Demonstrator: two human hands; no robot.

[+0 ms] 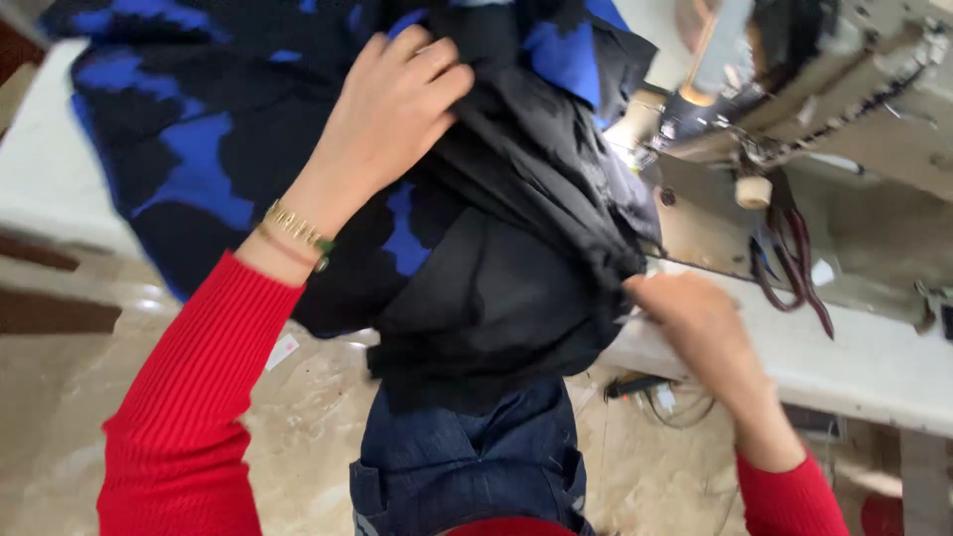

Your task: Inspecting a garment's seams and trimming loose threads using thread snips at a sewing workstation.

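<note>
Both our hands grip the black-and-blue garment (476, 238), bunched above our lap beside the sewing machine (824, 109). Our left hand (392, 109) curls its fingers into the folds; our right hand (695, 318) pinches an edge. Loose cloth could snag under the machine head. Blur hides the right fingertips and needle.

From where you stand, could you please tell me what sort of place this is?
Probably a garment sewing workshop: a beige industrial sewing machine stands on a white worktable, and both hands grip a black-and-blue patterned fabric piece beside it.
</note>
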